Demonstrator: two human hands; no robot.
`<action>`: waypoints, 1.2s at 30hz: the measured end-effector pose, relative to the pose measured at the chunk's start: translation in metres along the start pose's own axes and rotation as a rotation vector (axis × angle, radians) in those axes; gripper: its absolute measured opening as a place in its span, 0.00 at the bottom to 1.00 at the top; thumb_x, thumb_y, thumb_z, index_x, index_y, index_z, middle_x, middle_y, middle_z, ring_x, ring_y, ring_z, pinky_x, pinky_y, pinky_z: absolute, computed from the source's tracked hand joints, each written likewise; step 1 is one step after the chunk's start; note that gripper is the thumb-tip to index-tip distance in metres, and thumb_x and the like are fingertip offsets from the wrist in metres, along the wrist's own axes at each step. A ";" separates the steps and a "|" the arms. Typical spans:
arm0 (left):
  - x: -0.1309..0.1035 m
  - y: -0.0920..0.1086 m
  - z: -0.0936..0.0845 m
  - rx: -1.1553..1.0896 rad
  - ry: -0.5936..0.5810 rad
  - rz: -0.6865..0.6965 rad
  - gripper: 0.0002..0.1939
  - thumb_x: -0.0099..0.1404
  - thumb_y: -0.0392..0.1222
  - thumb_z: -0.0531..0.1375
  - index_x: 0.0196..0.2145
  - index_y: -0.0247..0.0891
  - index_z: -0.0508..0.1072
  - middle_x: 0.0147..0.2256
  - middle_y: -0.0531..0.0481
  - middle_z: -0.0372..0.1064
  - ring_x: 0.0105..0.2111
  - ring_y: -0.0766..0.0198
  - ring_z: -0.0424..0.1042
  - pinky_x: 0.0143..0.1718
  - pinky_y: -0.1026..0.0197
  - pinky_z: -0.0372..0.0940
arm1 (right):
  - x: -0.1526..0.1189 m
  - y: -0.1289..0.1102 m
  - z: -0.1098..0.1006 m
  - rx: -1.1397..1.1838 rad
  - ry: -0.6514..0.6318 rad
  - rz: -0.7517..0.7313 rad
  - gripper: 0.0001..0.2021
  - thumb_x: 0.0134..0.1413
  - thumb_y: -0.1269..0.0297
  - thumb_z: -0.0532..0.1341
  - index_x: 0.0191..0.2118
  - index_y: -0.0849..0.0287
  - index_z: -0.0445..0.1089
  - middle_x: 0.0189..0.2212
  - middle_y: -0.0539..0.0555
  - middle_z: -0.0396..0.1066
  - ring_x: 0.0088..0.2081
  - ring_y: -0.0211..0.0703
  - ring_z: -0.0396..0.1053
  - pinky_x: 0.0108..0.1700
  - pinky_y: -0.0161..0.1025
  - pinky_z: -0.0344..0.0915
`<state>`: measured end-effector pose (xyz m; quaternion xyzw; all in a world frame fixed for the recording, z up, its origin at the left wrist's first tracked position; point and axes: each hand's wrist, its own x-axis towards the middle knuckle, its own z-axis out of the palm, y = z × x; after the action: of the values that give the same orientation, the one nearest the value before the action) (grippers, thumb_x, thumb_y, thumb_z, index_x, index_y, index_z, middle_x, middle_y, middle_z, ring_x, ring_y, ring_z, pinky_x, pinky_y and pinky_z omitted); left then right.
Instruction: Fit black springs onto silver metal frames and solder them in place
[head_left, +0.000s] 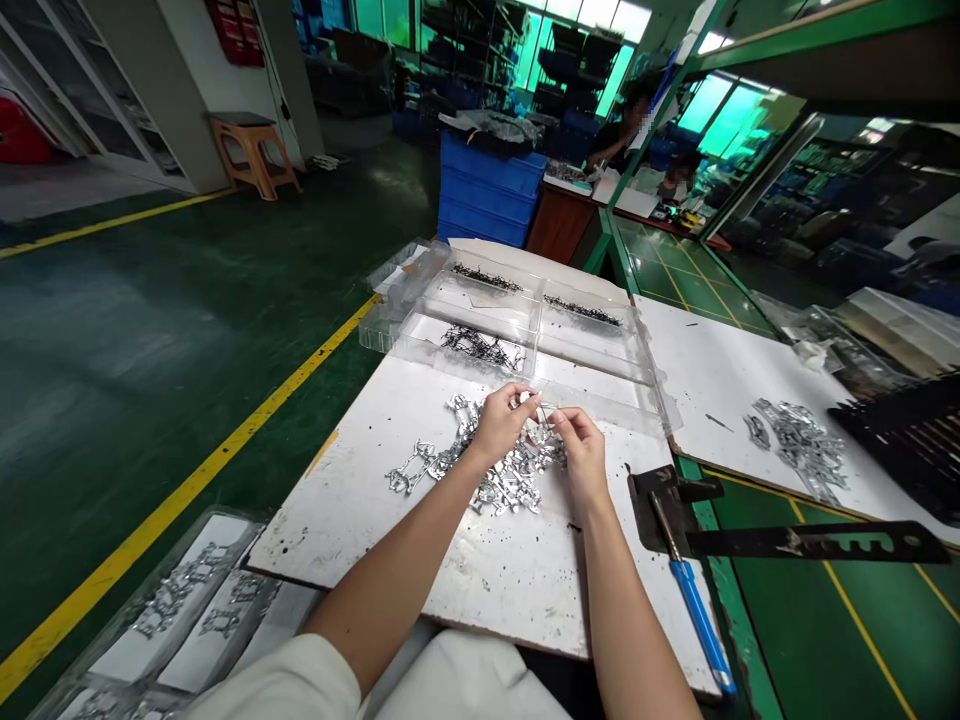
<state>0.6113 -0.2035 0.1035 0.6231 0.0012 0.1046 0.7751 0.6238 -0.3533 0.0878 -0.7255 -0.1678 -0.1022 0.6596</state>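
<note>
My left hand [504, 422] and my right hand [583, 445] are close together over a heap of small silvery metal parts [510, 488] on the white board [480, 570]. Both hands pinch with thumb and fingertips. A thin dark piece [543, 408] shows between the fingertips; its exact kind is too small to make out. The fingers partly hide what the left hand pinches. Just beyond the hands lies a clear plastic tray [538, 325], its compartments holding small black wire-like pieces [480, 345].
Right of my right arm lie a blue-handled tool [699, 620] and a dark metal bracket [810, 543]. Another pile of silvery parts [802, 440] sits farther right. Trays with metal parts [180, 590] are low at left. Blue crates [487, 185] stand behind; people sit at the back.
</note>
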 end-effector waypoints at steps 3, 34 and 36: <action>0.002 0.001 0.000 -0.036 -0.012 0.000 0.20 0.58 0.54 0.66 0.38 0.34 0.72 0.22 0.55 0.67 0.17 0.72 0.60 0.17 0.68 0.56 | 0.002 0.005 -0.006 0.106 -0.061 0.083 0.17 0.55 0.47 0.64 0.34 0.57 0.71 0.31 0.50 0.70 0.32 0.41 0.65 0.40 0.40 0.62; 0.004 -0.002 -0.004 0.074 -0.132 0.184 0.15 0.63 0.49 0.64 0.40 0.35 0.71 0.31 0.52 0.67 0.28 0.67 0.67 0.30 0.64 0.63 | -0.003 -0.004 -0.013 -0.230 -0.141 -0.093 0.15 0.57 0.53 0.65 0.26 0.56 0.68 0.24 0.48 0.65 0.28 0.40 0.60 0.33 0.39 0.57; 0.003 -0.001 -0.004 0.052 -0.139 0.199 0.14 0.63 0.48 0.64 0.40 0.36 0.71 0.32 0.52 0.67 0.28 0.67 0.66 0.32 0.64 0.63 | -0.004 -0.006 -0.013 -0.229 -0.148 -0.118 0.14 0.57 0.54 0.65 0.27 0.56 0.68 0.25 0.48 0.66 0.29 0.40 0.61 0.34 0.39 0.58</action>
<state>0.6141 -0.1997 0.1017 0.6458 -0.1115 0.1376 0.7427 0.6190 -0.3664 0.0936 -0.7906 -0.2453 -0.1055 0.5511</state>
